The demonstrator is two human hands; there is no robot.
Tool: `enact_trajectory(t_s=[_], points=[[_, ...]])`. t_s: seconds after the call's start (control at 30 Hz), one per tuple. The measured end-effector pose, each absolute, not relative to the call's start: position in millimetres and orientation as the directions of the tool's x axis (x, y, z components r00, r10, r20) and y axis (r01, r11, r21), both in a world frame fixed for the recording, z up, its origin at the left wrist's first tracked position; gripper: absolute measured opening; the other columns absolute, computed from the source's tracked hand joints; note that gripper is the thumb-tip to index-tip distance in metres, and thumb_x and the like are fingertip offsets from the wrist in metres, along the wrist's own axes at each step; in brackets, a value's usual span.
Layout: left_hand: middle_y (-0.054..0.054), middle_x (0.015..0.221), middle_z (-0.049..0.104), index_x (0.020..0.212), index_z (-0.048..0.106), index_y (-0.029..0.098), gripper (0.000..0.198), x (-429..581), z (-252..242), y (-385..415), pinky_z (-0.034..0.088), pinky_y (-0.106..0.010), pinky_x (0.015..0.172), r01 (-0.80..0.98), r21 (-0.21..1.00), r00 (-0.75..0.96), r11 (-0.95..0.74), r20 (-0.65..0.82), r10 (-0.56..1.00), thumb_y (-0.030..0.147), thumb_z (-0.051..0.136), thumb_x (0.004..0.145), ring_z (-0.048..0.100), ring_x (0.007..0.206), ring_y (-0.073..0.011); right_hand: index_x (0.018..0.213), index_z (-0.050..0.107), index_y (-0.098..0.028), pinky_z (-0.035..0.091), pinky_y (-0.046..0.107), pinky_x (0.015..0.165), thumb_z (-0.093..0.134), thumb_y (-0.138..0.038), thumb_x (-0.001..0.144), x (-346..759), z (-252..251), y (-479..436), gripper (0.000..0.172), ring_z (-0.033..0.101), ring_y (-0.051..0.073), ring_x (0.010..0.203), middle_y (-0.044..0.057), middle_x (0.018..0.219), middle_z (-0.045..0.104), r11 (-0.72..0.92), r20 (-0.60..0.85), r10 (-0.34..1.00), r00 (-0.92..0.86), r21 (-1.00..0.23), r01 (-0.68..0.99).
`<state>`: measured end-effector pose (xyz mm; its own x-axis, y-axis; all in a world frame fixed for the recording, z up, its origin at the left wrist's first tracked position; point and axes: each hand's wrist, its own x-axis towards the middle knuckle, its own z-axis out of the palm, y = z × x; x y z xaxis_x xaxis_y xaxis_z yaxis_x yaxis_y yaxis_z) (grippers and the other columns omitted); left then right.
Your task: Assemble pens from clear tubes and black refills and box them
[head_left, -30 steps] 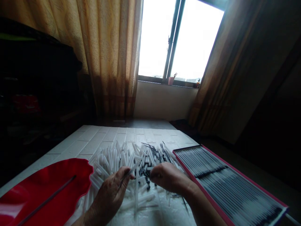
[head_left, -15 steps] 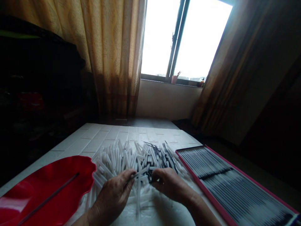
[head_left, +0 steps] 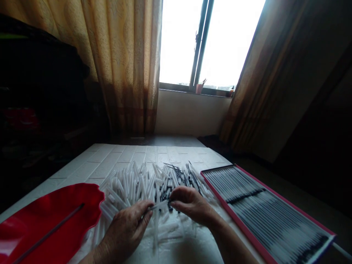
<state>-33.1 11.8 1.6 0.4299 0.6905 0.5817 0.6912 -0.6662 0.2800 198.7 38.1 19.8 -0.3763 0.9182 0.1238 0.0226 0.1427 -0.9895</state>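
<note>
My left hand (head_left: 128,225) is closed in a pinch on a thin, clear plastic tube (head_left: 161,205), which points to the right. Just past the tube's free end, my right hand (head_left: 194,205) has thumb and forefinger pressed together; whatever sits between them is too small and dark to name. Beneath and beyond both hands spreads a loose heap of clear plastic tubes (head_left: 132,183). Small black pieces (head_left: 170,208) and thin black rods (head_left: 192,176) lie among them, mostly behind my right hand.
At left, a red scalloped tray (head_left: 90,198) carries one long thin rod (head_left: 55,229). On the right, a pink-edged box (head_left: 220,200) holds rows of pen-like sticks (head_left: 269,212). The white brick-patterned tabletop (head_left: 110,157) runs toward the curtain (head_left: 123,73) and window.
My right hand has risen slightly, and its fingertips are near the tube's end. My left hand keeps its hold on the tube. The whole view has shifted a little.
</note>
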Motion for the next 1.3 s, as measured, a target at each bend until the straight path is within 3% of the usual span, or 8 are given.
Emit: enact_trajectory(t_s=[0.2, 0.77, 1.3], points=[[-0.005, 0.099, 0.078, 0.106, 0.064, 0.022, 0.023, -33.9, -1.3, 11.3, 0.061, -0.028, 0.073, 0.688, 0.269, 0.456, -0.674, 0.563, 0.690, 0.028, 0.045, 0.094, 0.075, 0.089, -0.0218, 0.078, 0.066, -0.016, 0.042, 0.023, 0.059, 0.073, -0.023, 0.071, 195.5, 23.1, 34.6, 0.012, 0.054, 0.010, 0.061, -0.003, 0.068, 0.062, 0.162, 0.134, 0.915, -0.381, -0.986, 0.044], [-0.005, 0.090, 0.077, 0.104, 0.066, 0.021, 0.029, -30.6, 6.9, 8.5, 0.060, -0.026, 0.069, 0.683, 0.265, 0.510, -0.681, 0.495, 0.704, 0.026, 0.040, 0.094, 0.075, 0.079, -0.0195, 0.083, 0.074, -0.017, 0.048, 0.024, 0.062, 0.070, -0.019, 0.074, 200.0, 23.7, 31.3, 0.010, 0.060, 0.014, 0.067, 0.001, 0.075, 0.066, 0.398, 0.292, 0.877, -0.382, -0.886, 0.236], [-0.010, 0.093, 0.075, 0.105, 0.066, 0.014, 0.034, -29.8, 9.8, 7.3, 0.059, -0.035, 0.072, 0.681, 0.302, 0.545, -0.667, 0.400, 0.737, 0.023, 0.035, 0.095, 0.073, 0.084, -0.0242, 0.086, 0.076, -0.017, 0.047, 0.023, 0.059, 0.068, -0.020, 0.076, 201.7, 21.7, 34.7, 0.013, 0.062, 0.014, 0.065, 0.004, 0.075, 0.070, 0.499, 0.361, 0.841, -0.404, -0.806, 0.319]])
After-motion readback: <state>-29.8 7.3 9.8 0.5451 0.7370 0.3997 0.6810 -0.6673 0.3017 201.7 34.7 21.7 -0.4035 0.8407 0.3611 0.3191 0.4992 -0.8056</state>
